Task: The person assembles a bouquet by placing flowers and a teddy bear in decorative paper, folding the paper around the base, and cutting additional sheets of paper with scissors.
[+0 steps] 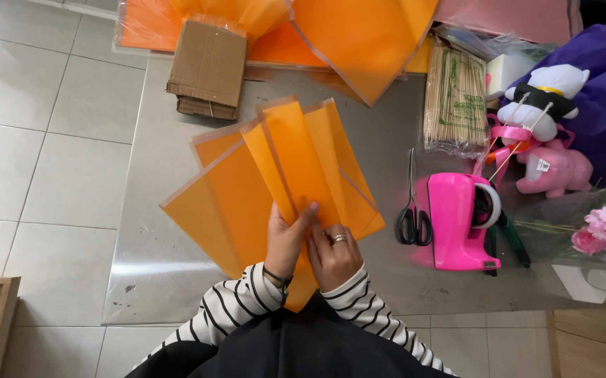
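Two hands pinch orange sheets (275, 182) fanned on the table (156, 266): our left hand (285, 241) w/ fingers closed on the pleats, right hand (332, 255) pressing beside. Risk, we judge: loose grip, slick folds splay apart.

Orange sheets' (282, 175) lower tips hidden under hands; stack cut off.
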